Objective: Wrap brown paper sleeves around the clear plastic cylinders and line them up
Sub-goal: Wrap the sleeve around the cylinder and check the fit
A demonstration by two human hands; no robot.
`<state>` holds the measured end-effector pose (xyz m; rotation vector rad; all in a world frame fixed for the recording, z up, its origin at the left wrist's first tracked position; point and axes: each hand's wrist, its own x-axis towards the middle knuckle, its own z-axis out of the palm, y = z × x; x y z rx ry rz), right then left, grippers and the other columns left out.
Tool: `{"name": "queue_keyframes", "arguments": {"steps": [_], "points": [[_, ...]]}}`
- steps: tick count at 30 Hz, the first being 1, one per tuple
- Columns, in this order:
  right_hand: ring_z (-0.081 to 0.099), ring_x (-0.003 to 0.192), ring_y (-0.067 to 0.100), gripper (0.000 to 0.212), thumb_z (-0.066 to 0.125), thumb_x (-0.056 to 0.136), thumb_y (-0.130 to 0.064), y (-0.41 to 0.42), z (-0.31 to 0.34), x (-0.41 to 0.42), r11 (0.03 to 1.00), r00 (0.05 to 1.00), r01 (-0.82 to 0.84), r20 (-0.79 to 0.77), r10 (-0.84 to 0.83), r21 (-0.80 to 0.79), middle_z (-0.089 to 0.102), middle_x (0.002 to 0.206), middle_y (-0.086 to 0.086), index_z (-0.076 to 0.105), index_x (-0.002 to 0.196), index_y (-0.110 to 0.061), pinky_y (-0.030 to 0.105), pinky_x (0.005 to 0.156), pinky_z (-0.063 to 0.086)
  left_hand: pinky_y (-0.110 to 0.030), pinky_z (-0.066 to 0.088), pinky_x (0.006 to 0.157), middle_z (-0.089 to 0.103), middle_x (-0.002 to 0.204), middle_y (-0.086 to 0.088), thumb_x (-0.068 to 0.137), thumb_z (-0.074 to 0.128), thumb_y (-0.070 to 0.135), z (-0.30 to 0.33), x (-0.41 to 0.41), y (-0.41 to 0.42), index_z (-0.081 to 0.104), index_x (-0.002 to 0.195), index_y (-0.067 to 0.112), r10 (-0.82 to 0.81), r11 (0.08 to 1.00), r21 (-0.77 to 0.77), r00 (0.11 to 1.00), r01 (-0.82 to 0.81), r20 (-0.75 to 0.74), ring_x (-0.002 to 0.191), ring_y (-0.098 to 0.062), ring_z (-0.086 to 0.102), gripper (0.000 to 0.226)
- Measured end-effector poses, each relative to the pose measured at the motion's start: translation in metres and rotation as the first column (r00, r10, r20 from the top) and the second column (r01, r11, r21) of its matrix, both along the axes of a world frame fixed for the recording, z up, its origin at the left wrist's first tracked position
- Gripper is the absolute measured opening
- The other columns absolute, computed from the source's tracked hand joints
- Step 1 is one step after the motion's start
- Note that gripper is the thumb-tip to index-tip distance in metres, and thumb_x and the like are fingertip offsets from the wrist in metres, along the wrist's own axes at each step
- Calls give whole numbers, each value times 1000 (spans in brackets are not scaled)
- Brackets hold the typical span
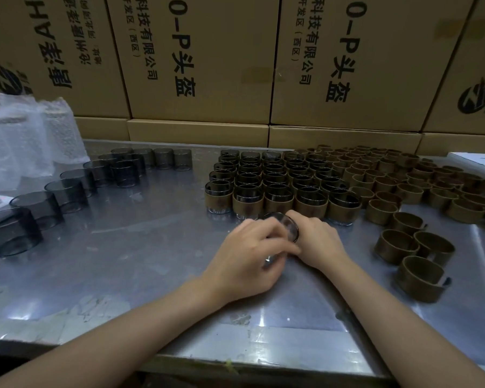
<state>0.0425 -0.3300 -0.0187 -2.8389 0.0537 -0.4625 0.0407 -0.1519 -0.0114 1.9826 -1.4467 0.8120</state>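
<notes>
We clamp the cylinder [282, 226] between both hands at bench [123, 261] centre, left hand [248, 259] fingers curled over its near side, right hand [318, 240] gripping at 3 o'clock, its axis tilted toward 12, where the sleeved rows [277, 186] wait.

Both hands, left hand [247, 256] and right hand [317, 239], around one clear cylinder [284, 226] on metal table [123, 261].

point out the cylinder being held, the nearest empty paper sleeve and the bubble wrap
held cylinder [287, 226], head view, on its glossy rim between the hands
nearest empty paper sleeve [419, 281], head view, on its brown outer wall
bubble wrap [25, 141], head view, on the middle of the pile
</notes>
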Motion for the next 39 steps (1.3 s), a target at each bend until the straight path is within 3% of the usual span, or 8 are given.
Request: {"name": "queue_keyframes", "arguments": {"steps": [5,8,14,19,22,27,34,39], "points": [[62,91,27,17,43,95,-24,-6,1,4,989,1000,23,16,-26,143,66,92,0,58,99,-30,37,71,47,-16,45,80,59,98,-1,86,60,1,7,12,-31,68,107,10,-21,950,-296,920,-104,-391,89,-4,54,24],[62,82,23,27,42,98,-28,-7,3,4,956,997,-25,73,4,291,62,74,-8,49,73,-36,39,70,48,-13,43,82,59,102,-1,91,59,5,9,21,-32,67,109,12,-1,910,-366,882,-194,-471,92,1,54,21],[67,66,16,44,36,94,-56,-3,8,-2,758,981,-177,176,83,628,70,71,2,64,79,-25,39,65,50,-7,39,81,55,102,2,98,51,18,5,30,-28,61,109,19,-10,875,-406,828,-264,-561,95,0,53,14],[67,78,11,44,51,71,-75,4,8,-4,735,966,-256,200,165,628,70,82,-8,62,86,-35,38,70,52,-47,51,88,60,100,-5,98,50,21,7,34,-25,56,102,28,-125,805,-484,700,-343,-704,97,-25,59,10],[63,82,8,45,52,72,-72,4,10,-8,837,951,-247,289,112,488,66,86,-13,59,96,-35,41,73,54,-47,57,68,61,85,5,98,50,22,7,34,-22,56,97,32,-223,813,-492,615,-310,-757,82,-19,65,12],[52,79,4,40,31,77,-65,-4,19,-15,938,909,-191,412,58,290,57,79,-16,52,91,-34,30,64,40,-37,48,57,59,67,10,99,48,26,3,34,-23,56,90,33,-118,928,-328,700,-174,-704,57,-7,55,14],[44,78,0,53,25,69,-80,-10,22,-17,992,973,-67,226,41,109,53,78,-17,52,86,-38,22,60,29,-32,48,61,61,59,7,99,39,28,0,35,-19,53,92,37,174,976,20,722,-217,-670,59,-5,59,18],[49,84,-4,59,34,62,-88,-8,21,-17,969,993,-102,79,86,224,57,84,-19,52,87,-37,25,67,41,-36,44,65,52,61,11,94,42,20,2,35,-15,46,78,31,332,943,212,783,-257,-526,80,-26,60,19]]}}
